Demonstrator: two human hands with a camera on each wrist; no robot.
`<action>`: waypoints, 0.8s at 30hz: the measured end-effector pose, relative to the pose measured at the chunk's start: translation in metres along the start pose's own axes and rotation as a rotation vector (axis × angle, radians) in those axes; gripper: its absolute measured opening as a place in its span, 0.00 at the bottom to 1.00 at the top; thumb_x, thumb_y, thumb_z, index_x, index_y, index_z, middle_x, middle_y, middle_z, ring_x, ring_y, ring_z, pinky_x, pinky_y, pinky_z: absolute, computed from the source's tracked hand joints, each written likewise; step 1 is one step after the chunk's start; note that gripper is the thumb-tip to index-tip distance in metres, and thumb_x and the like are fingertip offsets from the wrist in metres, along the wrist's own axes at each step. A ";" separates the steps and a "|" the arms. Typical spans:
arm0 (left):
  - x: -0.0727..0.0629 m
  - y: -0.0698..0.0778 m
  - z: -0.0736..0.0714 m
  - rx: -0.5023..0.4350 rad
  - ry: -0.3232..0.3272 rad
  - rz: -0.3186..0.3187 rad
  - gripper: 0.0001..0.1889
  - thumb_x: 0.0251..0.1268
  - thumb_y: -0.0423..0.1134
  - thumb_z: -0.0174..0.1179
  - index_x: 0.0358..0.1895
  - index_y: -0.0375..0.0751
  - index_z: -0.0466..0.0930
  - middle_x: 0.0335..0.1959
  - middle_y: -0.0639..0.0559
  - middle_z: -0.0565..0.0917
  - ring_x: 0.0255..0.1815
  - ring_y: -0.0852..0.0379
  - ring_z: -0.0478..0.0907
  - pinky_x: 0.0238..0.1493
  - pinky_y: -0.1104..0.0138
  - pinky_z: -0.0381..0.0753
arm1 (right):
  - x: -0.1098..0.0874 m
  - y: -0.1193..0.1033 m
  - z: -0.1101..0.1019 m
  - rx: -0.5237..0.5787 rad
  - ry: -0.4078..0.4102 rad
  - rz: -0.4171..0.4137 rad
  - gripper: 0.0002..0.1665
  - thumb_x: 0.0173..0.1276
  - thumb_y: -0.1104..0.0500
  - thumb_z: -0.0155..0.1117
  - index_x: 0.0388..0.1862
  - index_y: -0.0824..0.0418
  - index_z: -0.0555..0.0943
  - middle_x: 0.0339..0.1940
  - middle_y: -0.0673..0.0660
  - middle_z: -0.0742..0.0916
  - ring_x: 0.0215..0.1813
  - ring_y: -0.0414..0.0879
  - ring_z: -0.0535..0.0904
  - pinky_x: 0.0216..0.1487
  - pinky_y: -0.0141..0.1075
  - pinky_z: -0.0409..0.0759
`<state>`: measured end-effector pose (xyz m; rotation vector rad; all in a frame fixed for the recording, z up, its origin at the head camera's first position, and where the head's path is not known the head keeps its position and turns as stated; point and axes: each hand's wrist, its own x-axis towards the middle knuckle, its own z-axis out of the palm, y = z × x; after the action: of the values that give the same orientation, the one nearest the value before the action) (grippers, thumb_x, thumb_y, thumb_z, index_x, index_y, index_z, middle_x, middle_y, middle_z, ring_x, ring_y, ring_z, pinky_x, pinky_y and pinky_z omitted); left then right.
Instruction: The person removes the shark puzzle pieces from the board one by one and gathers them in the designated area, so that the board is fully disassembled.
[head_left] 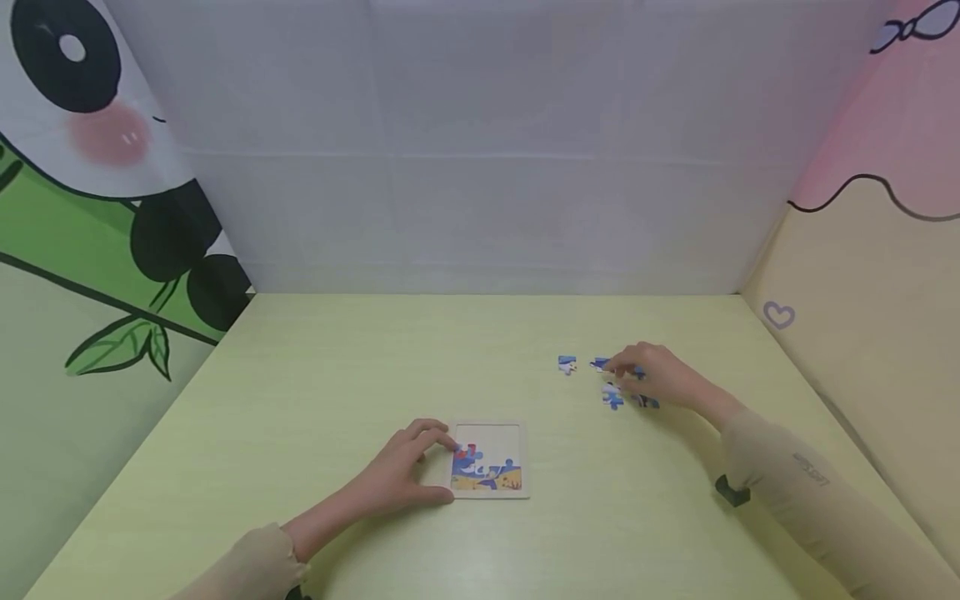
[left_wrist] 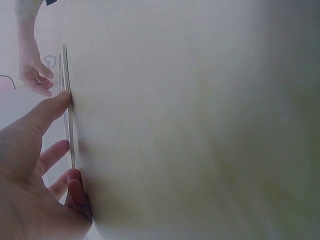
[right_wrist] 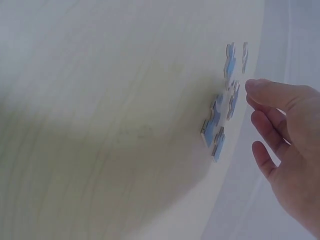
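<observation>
A square jigsaw tray [head_left: 526, 458] with a pale rim lies on the table. Blue, red and sandy-yellow jigsaw pieces [head_left: 487, 482] fill its lower part and left side; bare board shows at upper right. My left hand [head_left: 401, 473] rests at the tray's left side, thumb by the lower corner and fingers spread along the edge. Farther right, my right hand [head_left: 656, 373] hovers over loose blue jigsaw pieces [head_left: 612, 396], partly covering them in the head view. In the right wrist view its thumb and index fingertip [right_wrist: 257, 86] are close together, with no piece visible between them.
One loose jigsaw piece [head_left: 567, 365] lies left of the others. The pale yellow table [head_left: 360, 358] meets a grey-white cloth wall [head_left: 495, 217] behind. Printed panels flank it: a green and white one [head_left: 97, 275] and a beige and pink one [head_left: 862, 275].
</observation>
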<state>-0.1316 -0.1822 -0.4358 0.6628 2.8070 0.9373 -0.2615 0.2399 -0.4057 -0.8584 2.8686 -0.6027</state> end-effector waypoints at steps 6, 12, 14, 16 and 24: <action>0.001 0.001 -0.002 -0.009 0.003 0.009 0.28 0.47 0.51 0.77 0.54 0.54 0.78 0.67 0.49 0.72 0.63 0.43 0.69 0.59 0.49 0.71 | 0.003 -0.005 -0.001 0.029 0.025 -0.034 0.21 0.65 0.63 0.68 0.58 0.60 0.82 0.44 0.54 0.87 0.48 0.49 0.78 0.52 0.49 0.78; 0.004 0.001 -0.001 -0.006 0.009 0.009 0.28 0.47 0.50 0.76 0.53 0.55 0.77 0.71 0.49 0.69 0.63 0.45 0.69 0.60 0.51 0.70 | 0.012 -0.016 0.005 0.041 0.054 -0.049 0.23 0.63 0.61 0.70 0.58 0.59 0.82 0.46 0.54 0.87 0.48 0.49 0.79 0.51 0.44 0.78; 0.005 0.000 -0.001 -0.006 0.009 0.013 0.28 0.47 0.50 0.76 0.54 0.54 0.77 0.73 0.49 0.69 0.65 0.45 0.69 0.61 0.52 0.68 | 0.014 -0.024 0.007 0.046 0.057 -0.051 0.23 0.63 0.60 0.70 0.58 0.59 0.82 0.45 0.54 0.87 0.48 0.48 0.79 0.49 0.42 0.78; 0.006 -0.001 -0.001 -0.008 0.004 0.009 0.29 0.46 0.50 0.76 0.54 0.53 0.77 0.74 0.49 0.69 0.66 0.46 0.68 0.62 0.54 0.66 | 0.016 -0.033 0.010 0.052 0.067 -0.067 0.22 0.64 0.60 0.69 0.57 0.60 0.82 0.45 0.54 0.87 0.47 0.48 0.79 0.48 0.40 0.76; 0.006 -0.002 -0.001 -0.005 -0.008 -0.017 0.33 0.44 0.50 0.77 0.57 0.51 0.75 0.72 0.52 0.71 0.67 0.49 0.68 0.61 0.56 0.68 | 0.021 -0.076 0.028 0.115 0.067 -0.128 0.20 0.66 0.59 0.67 0.57 0.57 0.82 0.45 0.53 0.88 0.48 0.45 0.80 0.51 0.43 0.79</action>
<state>-0.1380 -0.1811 -0.4362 0.6390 2.7975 0.9366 -0.2352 0.1609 -0.4007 -1.0272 2.8201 -0.8162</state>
